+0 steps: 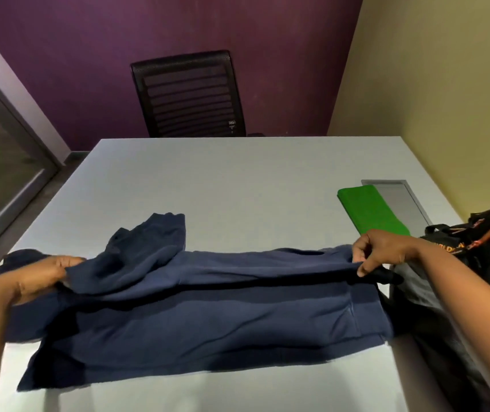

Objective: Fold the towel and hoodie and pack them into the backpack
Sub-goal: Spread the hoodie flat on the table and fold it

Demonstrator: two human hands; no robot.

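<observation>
A navy blue hoodie [208, 316] lies spread sideways across the near part of the white table [237, 173]. Its far long edge is raised off the table, and a sleeve bunches up behind it at the left. My left hand [47, 272] grips the raised edge near the hood end. My right hand [383, 251] pinches the same edge at the hem end. A green towel [371, 209], folded flat, lies at the right of the table. The black backpack [475, 248] with orange trim stands at the right edge, partly behind my right forearm.
A grey metal cable hatch [401, 200] is set into the table beside the towel. A black mesh office chair [190, 93] stands behind the far edge, against a purple wall. A glass door is at the left.
</observation>
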